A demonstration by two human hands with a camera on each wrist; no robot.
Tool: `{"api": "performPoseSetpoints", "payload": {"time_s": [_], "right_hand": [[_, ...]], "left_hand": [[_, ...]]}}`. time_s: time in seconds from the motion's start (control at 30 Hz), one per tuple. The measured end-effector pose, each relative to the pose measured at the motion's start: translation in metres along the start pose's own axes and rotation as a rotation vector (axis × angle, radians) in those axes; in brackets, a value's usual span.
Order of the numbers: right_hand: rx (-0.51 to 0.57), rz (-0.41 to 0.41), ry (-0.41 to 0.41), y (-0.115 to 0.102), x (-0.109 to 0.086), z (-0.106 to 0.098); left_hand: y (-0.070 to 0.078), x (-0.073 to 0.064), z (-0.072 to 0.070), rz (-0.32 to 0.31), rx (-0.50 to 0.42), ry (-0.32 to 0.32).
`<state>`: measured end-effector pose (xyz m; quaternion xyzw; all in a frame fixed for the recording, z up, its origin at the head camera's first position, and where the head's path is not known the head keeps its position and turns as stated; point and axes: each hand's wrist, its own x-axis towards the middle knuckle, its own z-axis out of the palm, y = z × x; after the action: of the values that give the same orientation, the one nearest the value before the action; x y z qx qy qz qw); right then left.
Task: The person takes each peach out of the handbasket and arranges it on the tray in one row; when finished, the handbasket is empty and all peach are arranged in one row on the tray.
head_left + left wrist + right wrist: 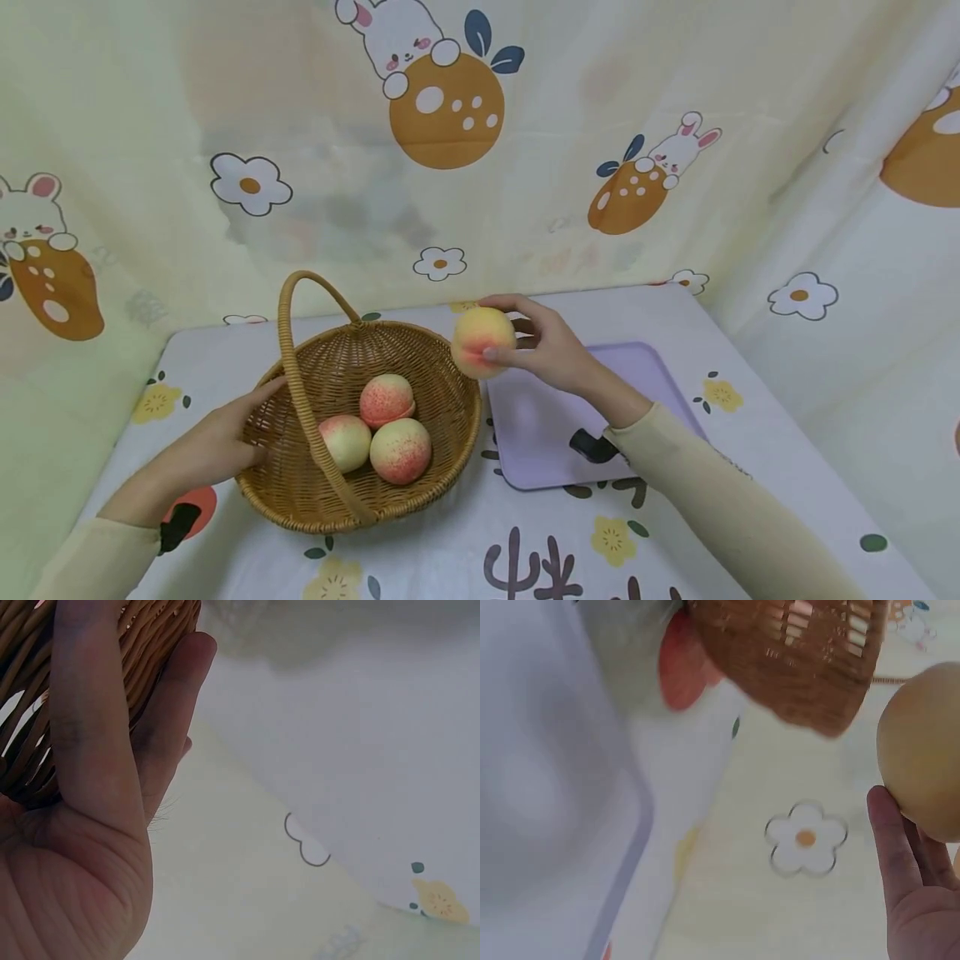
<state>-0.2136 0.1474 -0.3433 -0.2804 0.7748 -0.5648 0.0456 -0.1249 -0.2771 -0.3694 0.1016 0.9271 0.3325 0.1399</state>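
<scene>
My right hand (555,354) holds a yellow and pink peach (480,337) between thumb and fingers, up above the right rim of a brown wicker basket (442,392). In the right wrist view the fingertips press against the pale side of this peach (926,750). Three more peaches (402,454), blushed red, lie together in the basket below its arched handle (292,375). At the basket's left side, my left hand (213,442) grips the rim, with the thumb inside. The left wrist view shows its fingers (94,720) along the woven wall.
To the right of the basket a shallow lilac tray (540,450) lies on the table (420,558), under my right forearm. A white cloth printed with flowers covers the table. Behind it hangs a pale curtain (322,225) with rabbit and flower prints.
</scene>
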Motion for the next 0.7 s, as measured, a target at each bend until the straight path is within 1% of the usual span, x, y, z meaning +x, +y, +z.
{"api": "performPoseSetpoints", "payload": {"time_s": [0.07, 0.17, 0.27, 0.33, 0.47, 0.57, 0.63, 0.7], "right_hand": [[-0.002, 0.032, 0.025, 0.004, -0.004, -0.009], [-0.034, 0.087, 0.042, 0.013, -0.009, -0.021], [-0.053, 0.156, 0.019, 0.028, -0.015, -0.028], [-0.061, 0.205, -0.014, 0.041, -0.018, -0.03], [-0.113, 0.285, -0.116, 0.063, -0.024, -0.027], [-0.183, 0.302, -0.19, 0.071, -0.027, -0.023], [-0.241, 0.289, -0.225, 0.073, -0.028, -0.02], [-0.302, 0.269, -0.242, 0.074, -0.029, -0.018]], "left_hand": [[0.0, 0.001, 0.0, 0.006, 0.004, -0.001], [0.0, 0.002, -0.001, 0.004, 0.006, -0.003], [-0.001, 0.002, -0.002, 0.004, 0.019, -0.006], [-0.002, 0.001, -0.003, 0.004, 0.035, -0.003], [-0.002, 0.0, -0.002, -0.004, 0.041, 0.002], [-0.001, 0.0, 0.0, -0.01, 0.034, 0.003], [-0.001, 0.0, 0.0, -0.01, 0.029, 0.005], [0.0, -0.001, 0.0, -0.009, 0.026, 0.007]]}}
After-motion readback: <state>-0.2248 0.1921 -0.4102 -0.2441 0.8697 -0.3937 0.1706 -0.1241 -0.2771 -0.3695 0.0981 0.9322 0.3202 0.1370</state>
